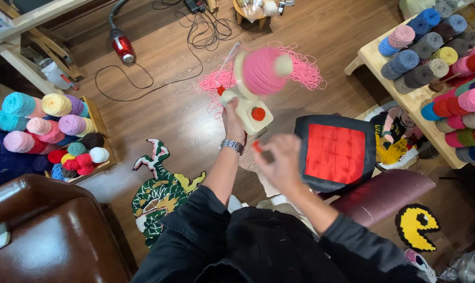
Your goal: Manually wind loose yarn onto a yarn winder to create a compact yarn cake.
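Dark sleeves [258, 246] fill the bottom edge of the head view, the body beneath them cut off. Beyond them, the left hand [232, 116], a metal watch [232, 145] on its wrist, grips the cream base of a yarn winder [248, 105] held above the wooden floor [169, 110], its fingers hidden behind the casing. On the winder sits a pink yarn cake [262, 69], smeared by motion blur. The right hand [279, 160], just below the winder, is also blurred; its fingers are pinched narrow on a small red handle [257, 147], though the grip itself is hard to make out. Loose pink yarn [300, 71] sprawls on the floor behind the winder. To the winder's right lies a red and black cushion [336, 152]; farther right, a table [371, 57] of yarn skeins runs off frame. Left of the winder, a crate [98, 123] holds more skeins.
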